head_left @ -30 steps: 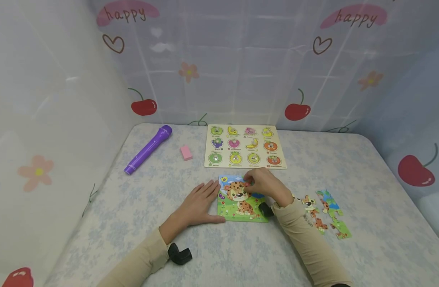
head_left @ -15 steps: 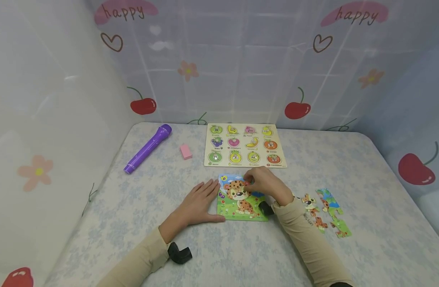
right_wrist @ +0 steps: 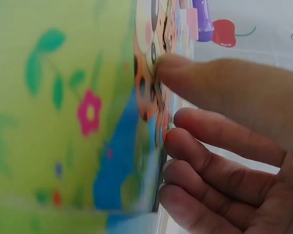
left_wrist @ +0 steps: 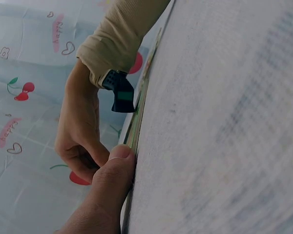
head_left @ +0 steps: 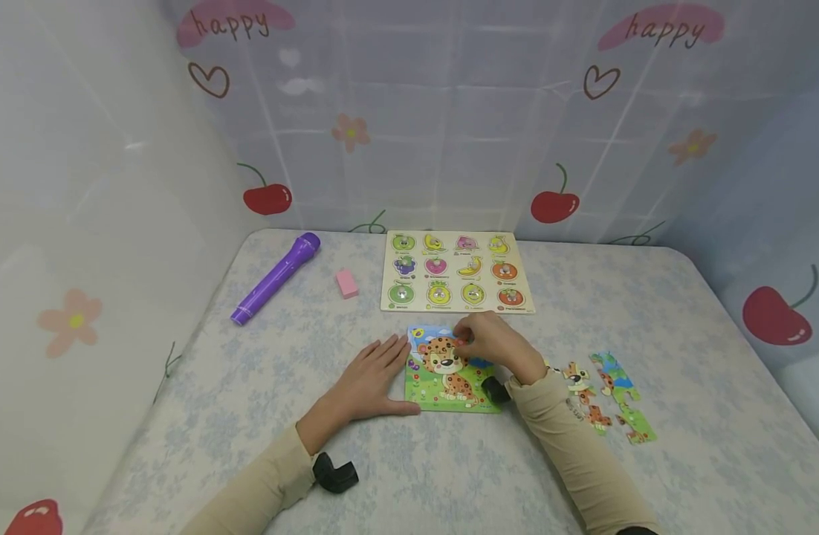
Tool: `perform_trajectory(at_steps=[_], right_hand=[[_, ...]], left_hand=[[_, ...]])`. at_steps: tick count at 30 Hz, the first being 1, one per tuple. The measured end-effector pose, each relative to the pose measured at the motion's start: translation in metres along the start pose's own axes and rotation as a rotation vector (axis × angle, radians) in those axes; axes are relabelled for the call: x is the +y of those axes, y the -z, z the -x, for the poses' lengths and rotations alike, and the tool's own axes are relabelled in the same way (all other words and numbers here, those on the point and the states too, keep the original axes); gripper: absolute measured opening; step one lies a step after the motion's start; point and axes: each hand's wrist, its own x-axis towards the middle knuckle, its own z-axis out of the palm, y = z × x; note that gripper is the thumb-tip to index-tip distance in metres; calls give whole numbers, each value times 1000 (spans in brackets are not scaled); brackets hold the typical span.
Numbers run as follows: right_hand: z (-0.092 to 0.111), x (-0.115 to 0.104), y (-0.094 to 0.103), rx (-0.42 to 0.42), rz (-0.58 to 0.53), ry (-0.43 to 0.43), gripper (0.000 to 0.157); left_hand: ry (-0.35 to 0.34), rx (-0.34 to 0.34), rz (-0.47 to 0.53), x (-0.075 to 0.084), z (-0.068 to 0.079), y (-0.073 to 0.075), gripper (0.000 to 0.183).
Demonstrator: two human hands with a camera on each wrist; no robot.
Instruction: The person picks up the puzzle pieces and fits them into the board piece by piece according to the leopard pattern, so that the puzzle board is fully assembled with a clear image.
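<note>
A square leopard jigsaw puzzle point(head_left: 426, 394) lies flat in the middle of the table. My left hand point(head_left: 366, 383) rests beside it with fingers extended, their tips and the thumb touching its left edge; the left wrist view shows the thumb point(left_wrist: 112, 175) against that edge. Over the puzzle's upper right part is my right hand point(head_left: 493, 342), fingers curled. In the right wrist view, its thumb and fingers pinch a spotted orange puzzle piece point(right_wrist: 158, 105) that stands slightly proud of its neighbours. The piece's far side is hidden.
Several loose puzzle pieces point(head_left: 613, 375) lie right of the right forearm. Behind the puzzle sits a wooden fruit peg board point(head_left: 452, 276). A pink block point(head_left: 346, 284) and a purple toy microphone point(head_left: 276, 279) lie at the back left. Printed curtains point(head_left: 436, 148) enclose the table.
</note>
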Motion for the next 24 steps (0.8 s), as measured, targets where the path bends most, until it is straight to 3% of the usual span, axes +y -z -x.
perform_trajectory(at_steps=[6,17,24], right_hand=[[2,2,6,-3,-44,-28,31],[2,1,7,-40,-62,-6,35],[3,2,6,-55,-68,9,34]], left_hand=[[-9,15,-5,-1,0,-3,111],[11,-12,2,-1,-1,-3,112],[-2,6,-2,-1,-1,-2,111]])
